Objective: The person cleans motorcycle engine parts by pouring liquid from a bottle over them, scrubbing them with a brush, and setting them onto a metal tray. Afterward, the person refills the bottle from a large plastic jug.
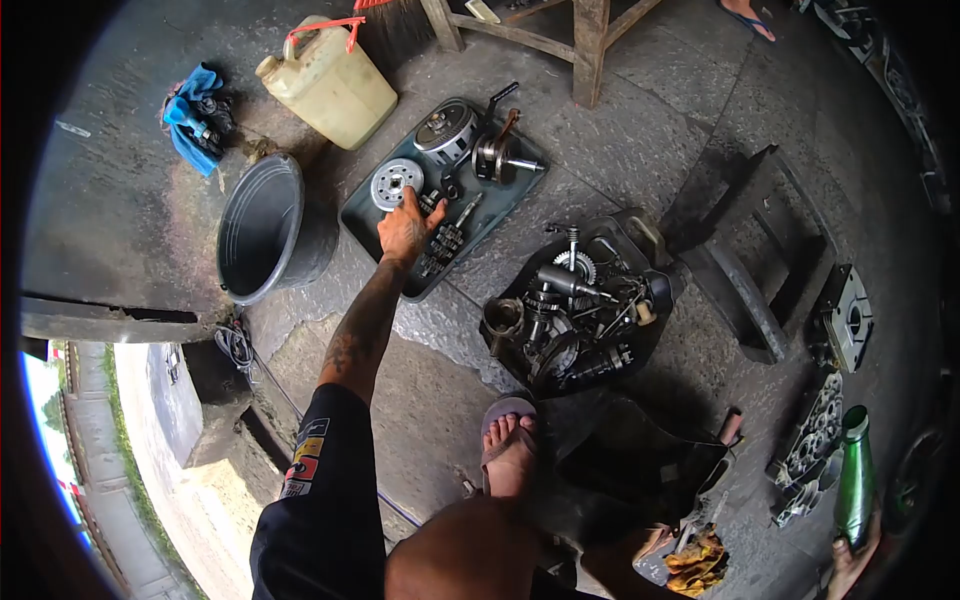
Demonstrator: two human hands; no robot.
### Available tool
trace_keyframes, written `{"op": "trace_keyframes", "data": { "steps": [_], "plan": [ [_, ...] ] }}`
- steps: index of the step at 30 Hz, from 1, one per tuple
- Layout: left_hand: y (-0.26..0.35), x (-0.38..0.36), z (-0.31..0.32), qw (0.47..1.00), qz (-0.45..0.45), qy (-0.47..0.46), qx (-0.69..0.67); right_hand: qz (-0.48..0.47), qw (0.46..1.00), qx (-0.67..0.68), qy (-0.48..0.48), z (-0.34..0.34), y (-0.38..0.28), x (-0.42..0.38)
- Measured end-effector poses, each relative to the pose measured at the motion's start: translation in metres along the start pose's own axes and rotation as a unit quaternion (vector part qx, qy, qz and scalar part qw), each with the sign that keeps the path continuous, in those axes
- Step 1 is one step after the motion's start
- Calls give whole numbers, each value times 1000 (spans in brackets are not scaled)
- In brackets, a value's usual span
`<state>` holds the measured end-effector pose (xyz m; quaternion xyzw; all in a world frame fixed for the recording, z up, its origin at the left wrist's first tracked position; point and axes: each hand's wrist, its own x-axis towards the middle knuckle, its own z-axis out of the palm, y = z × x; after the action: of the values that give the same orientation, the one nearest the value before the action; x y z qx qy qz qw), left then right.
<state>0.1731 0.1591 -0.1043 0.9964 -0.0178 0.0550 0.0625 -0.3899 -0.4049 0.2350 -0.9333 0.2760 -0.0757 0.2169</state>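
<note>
Left hand (404, 232) at disc (397, 184) (sleeve patch (305, 457) illegible)

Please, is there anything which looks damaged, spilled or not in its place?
The floor surface has a ragged edge near the tray, as if broken. Metal parts lie heaped in the black tub, less orderly than those on the tray. I see no clear spill.

1. Gray slab floor (690, 80) is spreading across the room, showing joints and stains.
2. Wooden stand (589, 50) is standing up top, crossrails bracing its legs.
3. Dark ledge (110, 322) is edging the floor at left.
4. Daylight is glaring outside, lighting paving (95, 450) and a grass strip (134, 440).
</note>
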Motion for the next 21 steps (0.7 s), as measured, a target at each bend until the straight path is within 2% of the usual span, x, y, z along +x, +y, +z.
{"op": "trace_keyframes", "data": {
  "steps": [1,3,5,6,7,9,10,11,13,14,15,16,18,19,21],
  "plan": [
    [0,-2,5,1000,2,9,1,-6,998,-23,65,-9,56,-17],
    [0,-6,11,1000,12,17,0,14,999,-24,45,-28,104,-25],
    [2,-8,8,999,13,33,23,-19,965,131,228,-24,130,-29],
    [3,-10,7,999,8,29,15,-39,924,209,319,-20,137,-30],
    [5,-10,6,999,9,30,13,-40,923,208,320,-20,144,-31],
    [14,-9,-8,999,-36,-18,-1,-2,889,310,339,-15,146,-27],
    [19,-13,-15,997,-63,-44,-11,-2,887,311,342,-14,146,-28],
    [25,-18,-20,997,-60,-41,-11,-6,914,274,298,-12,143,-28],
    [38,-33,-32,997,-21,79,-1,-8,946,225,234,-7,136,-28],
    [53,-45,-45,996,1,70,-60,-6,953,213,214,-4,132,-28],
    [64,-59,-47,984,73,58,-150,-6,960,201,194,-1,129,-27],
    [90,-79,-71,978,103,-48,-177,-31,963,214,161,5,125,-26],
    [125,-118,-81,966,215,-110,-93,-38,965,216,146,12,115,-25],
    [137,-125,-81,966,219,-105,-92,-39,965,217,145,17,108,-25],
    [157,-131,-75,951,218,-217,41,-34,966,206,150,26,85,-29]
  ]
}}
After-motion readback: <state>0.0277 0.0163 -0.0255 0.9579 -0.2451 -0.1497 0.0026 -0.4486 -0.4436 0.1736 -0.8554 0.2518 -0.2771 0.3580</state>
